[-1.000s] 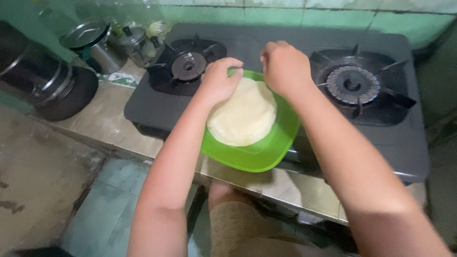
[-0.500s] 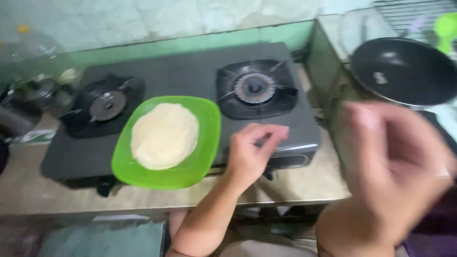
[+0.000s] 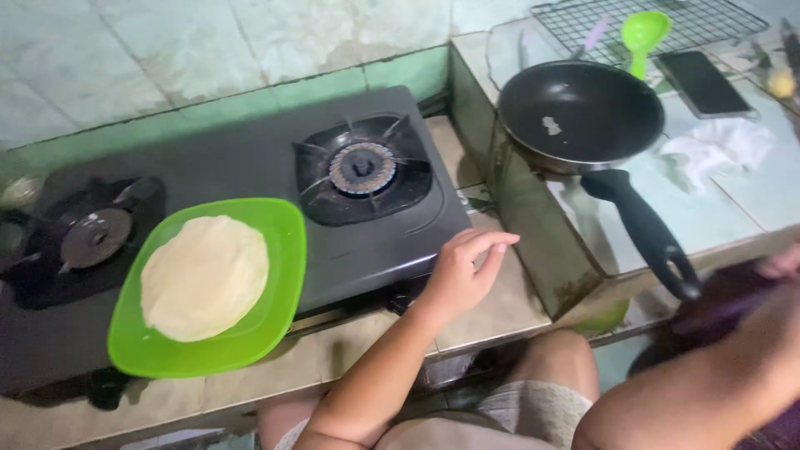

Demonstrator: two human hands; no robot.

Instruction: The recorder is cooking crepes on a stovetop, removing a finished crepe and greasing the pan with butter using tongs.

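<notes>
Stove [image 3: 250,167], black two-burner, fills most of the lower counter; its front right corner is where the left hand [image 3: 461,275] rests, fingers loosely spread and slightly curled, holding nothing, tips just at the stove's edge near the counter. Right burner [image 3: 362,169] is bare, no flame visible, so cooking looks not yet begun, as far as I can judge. Frying pan [image 3: 581,112], black, sits on the raised tiled worktop at the right, handle [image 3: 646,229] sticking out over its front edge; pan is empty apart from a small pale speck. Green plate [image 3: 282,275] lies across the stove's front left part, overhanging the front edge a bit, w/ one flat round of pale dough [image 3: 205,277] on it, already rolled out. Right hand [image 3: 779,267] is at the frame's right edge, blurred, near smth dark purple; can't tell its finger state. Phone [image 3: 702,83] and white cloth [image 3: 721,146] lie at the worktop's back right, by a wire rack [image 3: 708,21].
</notes>
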